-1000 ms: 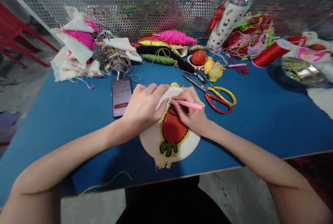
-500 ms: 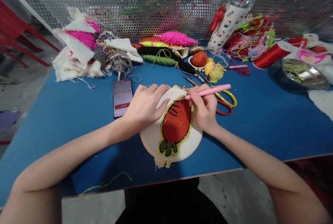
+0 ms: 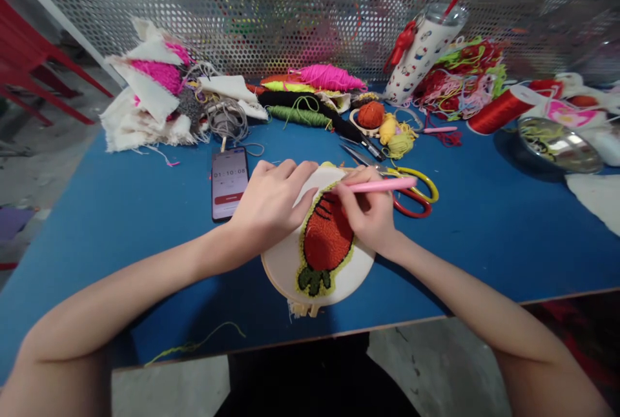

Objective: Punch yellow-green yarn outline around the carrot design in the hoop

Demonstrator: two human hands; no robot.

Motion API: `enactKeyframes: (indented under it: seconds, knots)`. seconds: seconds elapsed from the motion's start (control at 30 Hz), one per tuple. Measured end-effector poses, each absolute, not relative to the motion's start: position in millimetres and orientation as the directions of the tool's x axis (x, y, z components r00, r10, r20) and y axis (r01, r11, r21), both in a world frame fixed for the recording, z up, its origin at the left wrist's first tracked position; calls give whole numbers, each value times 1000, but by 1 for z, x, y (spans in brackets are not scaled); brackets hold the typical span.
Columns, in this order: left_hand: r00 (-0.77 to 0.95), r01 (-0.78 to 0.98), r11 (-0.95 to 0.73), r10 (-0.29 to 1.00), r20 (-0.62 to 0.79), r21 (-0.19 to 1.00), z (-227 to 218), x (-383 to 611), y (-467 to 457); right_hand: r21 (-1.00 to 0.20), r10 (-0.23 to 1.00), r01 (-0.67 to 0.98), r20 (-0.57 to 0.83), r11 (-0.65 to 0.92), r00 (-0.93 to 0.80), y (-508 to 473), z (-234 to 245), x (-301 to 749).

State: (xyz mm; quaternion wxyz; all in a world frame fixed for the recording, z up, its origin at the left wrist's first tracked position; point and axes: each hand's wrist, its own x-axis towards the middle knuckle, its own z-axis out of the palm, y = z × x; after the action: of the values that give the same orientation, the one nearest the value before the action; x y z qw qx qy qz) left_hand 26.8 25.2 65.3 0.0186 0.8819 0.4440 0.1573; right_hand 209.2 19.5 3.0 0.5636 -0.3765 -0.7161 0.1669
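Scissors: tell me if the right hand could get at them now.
Likely yes: the scissors lie close by the right hand, mostly uncovered, though it holds a pink tool and would probably need to set that down first.

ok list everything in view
round hoop: 1, white cloth, centre
slim tools: 2, pink, hoop and right
looped scissors: 1, red and yellow, right
slab phone: 1, dark, left
yarn bundles: several, mixed, back
frayed scraps: several, white and pink, left
tall tumbler: 1, white, back
thread spool: 1, red, right
metal bowl: 1, silver, right
flat table: 1, blue, beneath
perforated screen: 1, silver, behind
plastic chair: unclear count, red, left
left grip: 1, bare, hoop
right grip: 1, bare, tool
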Motion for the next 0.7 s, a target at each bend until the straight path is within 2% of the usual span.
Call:
enactKeyframes:
  seconds: [0.1,0.13,0.2,0.3,0.37,0.43,0.57,0.7]
  knots:
    - [568,777,-618,771,288,121,67,27,22,-394,585,533,770,749,-254,18,2,206]
    - [570,778,-619,768,291,111,67,27,22,-337,554,559,784,758,-279,17,1,205]
    - [572,776,-620,770,284,117,66,26,23,-319,537,564,797,762,-275,16,-1,204]
    - [567,770,-617,779,267,163,65,26,26,-478,609,462,771,747,-187,16,-3,205]
    - [563,769,-613,784,260,182,64,26,27,-627,684,328,723,707,-93,16,-3,207]
    - [563,769,-611,787,253,191,64,26,27,-722,736,193,677,664,-1,18,-4,209]
    - [559,773,-604,793,242,195,64,26,28,-790,783,29,611,612,118,21,-5,209]
    - [557,777,-599,797,234,190,63,26,29,-819,809,0,566,573,160,22,-6,208]
